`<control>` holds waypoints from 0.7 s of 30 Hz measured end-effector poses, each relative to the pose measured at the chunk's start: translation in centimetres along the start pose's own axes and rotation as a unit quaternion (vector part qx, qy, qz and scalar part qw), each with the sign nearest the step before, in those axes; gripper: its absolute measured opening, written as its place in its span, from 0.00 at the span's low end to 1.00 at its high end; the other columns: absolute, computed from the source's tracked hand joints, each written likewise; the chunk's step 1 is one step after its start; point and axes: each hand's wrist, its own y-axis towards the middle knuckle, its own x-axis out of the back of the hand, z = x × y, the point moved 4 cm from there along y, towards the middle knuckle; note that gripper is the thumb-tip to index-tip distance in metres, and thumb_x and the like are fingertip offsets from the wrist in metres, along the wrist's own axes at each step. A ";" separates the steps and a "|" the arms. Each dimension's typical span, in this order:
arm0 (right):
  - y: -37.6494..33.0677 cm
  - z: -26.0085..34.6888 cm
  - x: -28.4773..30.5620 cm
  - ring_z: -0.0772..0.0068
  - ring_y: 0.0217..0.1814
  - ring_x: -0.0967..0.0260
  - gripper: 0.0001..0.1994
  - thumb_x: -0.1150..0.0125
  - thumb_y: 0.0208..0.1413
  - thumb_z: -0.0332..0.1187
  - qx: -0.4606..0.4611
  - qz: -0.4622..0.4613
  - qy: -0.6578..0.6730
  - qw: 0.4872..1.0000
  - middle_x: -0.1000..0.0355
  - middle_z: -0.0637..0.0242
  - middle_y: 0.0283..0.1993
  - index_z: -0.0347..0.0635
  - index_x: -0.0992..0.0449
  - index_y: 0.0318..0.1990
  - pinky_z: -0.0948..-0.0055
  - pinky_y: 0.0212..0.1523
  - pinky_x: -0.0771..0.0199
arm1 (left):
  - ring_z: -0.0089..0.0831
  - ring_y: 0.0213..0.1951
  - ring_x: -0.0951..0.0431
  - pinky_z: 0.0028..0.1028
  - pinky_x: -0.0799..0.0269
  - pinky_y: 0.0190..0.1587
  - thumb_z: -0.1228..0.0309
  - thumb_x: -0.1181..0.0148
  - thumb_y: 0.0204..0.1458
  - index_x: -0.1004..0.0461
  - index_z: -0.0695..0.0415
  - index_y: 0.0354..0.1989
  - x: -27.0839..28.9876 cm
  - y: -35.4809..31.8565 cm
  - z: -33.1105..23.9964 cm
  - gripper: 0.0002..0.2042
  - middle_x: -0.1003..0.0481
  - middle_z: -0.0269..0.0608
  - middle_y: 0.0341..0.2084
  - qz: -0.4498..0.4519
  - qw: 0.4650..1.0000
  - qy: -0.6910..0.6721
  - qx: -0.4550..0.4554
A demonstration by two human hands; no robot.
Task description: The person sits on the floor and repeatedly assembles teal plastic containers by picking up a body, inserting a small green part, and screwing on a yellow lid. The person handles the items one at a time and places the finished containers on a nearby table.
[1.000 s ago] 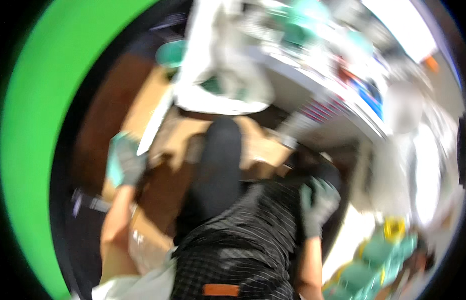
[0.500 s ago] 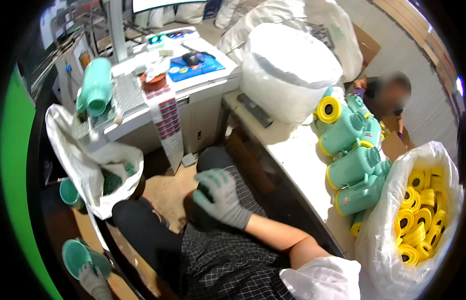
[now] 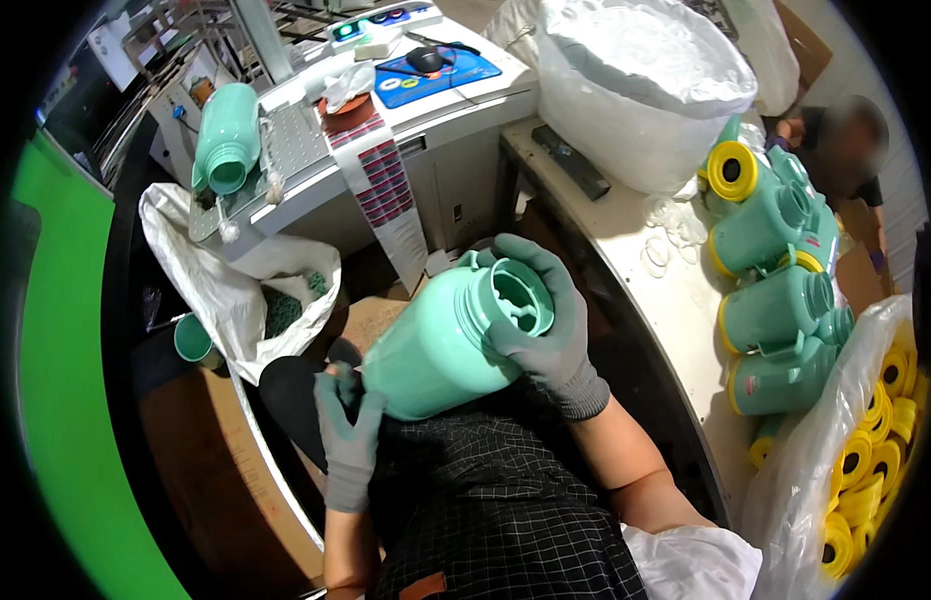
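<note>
Above my lap, a mint-green plastic jug body (image 3: 426,340) lies tilted, its wide open neck facing up and to the right. My right hand (image 3: 551,325), in a grey and green glove, wraps round the neck, with the thumb near the front of the rim. Small plastic pieces of the same green show inside the mouth. At the lower left end of the jug, my gloved left hand (image 3: 351,425) holds the edge of the base; some of its fingers are hidden behind the jug.
Yellow-based green jugs (image 3: 771,310) crowd the right-hand table (image 3: 626,235), near clear rings (image 3: 676,235) and a bag of yellow parts (image 3: 866,460). Another jug body (image 3: 228,140) lies on the left machine bed. A white sack (image 3: 186,260) hangs below. A person (image 3: 836,150) works at the far right.
The jug body has come from the lower left onto my lap. My right hand has gone from resting over my lap to gripping its neck. The view has shifted.
</note>
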 end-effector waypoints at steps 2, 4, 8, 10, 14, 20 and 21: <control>-0.5 -0.9 -0.7 0.66 0.67 0.32 0.45 0.20 0.43 0.34 0.038 0.016 -0.024 0.999 0.32 0.55 0.65 0.32 0.39 0.69 0.63 0.68 0.31 | 0.41 0.60 0.29 0.40 0.33 0.64 0.57 0.29 0.55 0.41 0.68 0.70 -0.6 -0.2 -4.3 0.41 0.33 0.54 0.63 -0.077 0.995 -0.015 -0.064; -1.6 -2.1 -1.3 0.65 0.69 0.35 0.49 0.18 0.41 0.37 0.010 0.056 -0.038 0.998 0.37 0.57 0.67 0.34 0.41 0.71 0.62 0.69 0.32 | 0.45 0.62 0.30 0.43 0.33 0.66 0.55 0.24 0.50 0.45 0.69 0.72 -0.6 -0.2 -9.0 0.48 0.36 0.56 0.65 -0.036 0.988 -0.003 -0.149; -3.4 -3.2 -2.7 0.64 0.69 0.35 0.54 0.16 0.38 0.40 -0.075 0.268 0.022 0.960 0.36 0.59 0.66 0.40 0.43 0.73 0.62 0.70 0.34 | 0.58 0.58 0.25 0.51 0.28 0.61 0.35 0.26 0.41 0.42 0.69 0.70 -4.6 2.4 -12.9 0.58 0.31 0.65 0.60 0.155 0.918 0.099 -0.352; -4.0 -4.8 -1.5 0.62 0.69 0.35 0.38 0.29 0.54 0.41 -0.183 0.108 0.104 0.972 0.36 0.59 0.67 0.37 0.37 0.70 0.63 0.69 0.35 | 0.54 0.57 0.23 0.51 0.29 0.59 0.38 0.28 0.44 0.41 0.68 0.70 -5.9 3.3 -12.1 0.54 0.30 0.62 0.60 0.189 0.934 0.087 -0.291; -5.4 -2.1 2.7 0.60 0.61 0.29 0.19 0.42 0.62 0.36 -0.114 0.053 -0.029 0.992 0.27 0.55 0.58 0.34 0.24 0.56 0.63 0.63 0.30 | 0.48 0.58 0.22 0.44 0.28 0.63 0.47 0.23 0.42 0.35 0.62 0.68 -5.9 4.1 -11.7 0.47 0.25 0.53 0.55 0.212 0.955 0.106 -0.176; -2.9 3.0 -0.9 0.48 0.44 0.22 0.12 0.35 0.56 0.34 -0.018 0.391 -0.483 0.783 0.22 0.51 0.42 0.36 0.20 0.44 0.56 0.47 0.22 | 0.37 0.47 0.25 0.38 0.32 0.47 0.39 0.27 0.41 0.40 0.56 0.71 -8.4 3.4 -14.5 0.51 0.24 0.43 0.41 0.336 0.855 0.290 -0.267; -2.6 3.1 -1.0 0.47 0.43 0.22 0.12 0.34 0.55 0.35 -0.067 0.442 -0.507 0.737 0.22 0.52 0.41 0.37 0.20 0.43 0.55 0.46 0.22 | 0.38 0.47 0.25 0.39 0.32 0.47 0.39 0.27 0.41 0.40 0.56 0.72 -8.8 3.3 -14.8 0.52 0.25 0.44 0.41 0.344 0.848 0.284 -0.286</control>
